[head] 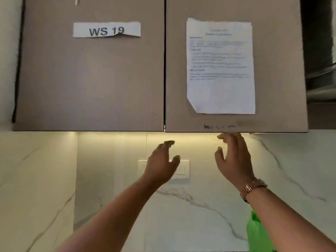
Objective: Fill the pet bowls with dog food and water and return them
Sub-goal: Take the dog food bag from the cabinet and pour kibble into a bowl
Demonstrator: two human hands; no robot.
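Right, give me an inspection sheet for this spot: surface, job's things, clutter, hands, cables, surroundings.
Surface: nothing seen; no countertop in view.
Job's things: no bowls, dog food or water seen.
Clutter: green plastic object at the bottom right, partly behind the right arm.
Hands: left hand raised, fingers loosely curled, holding nothing; right hand with fingertips at the bottom edge of the right cabinet door; a watch on that wrist.
Cables: nothing seen.
Surroundings: left cabinet door labelled WS 19; printed sheet, text unreadable; wall switch plate; marble wall.
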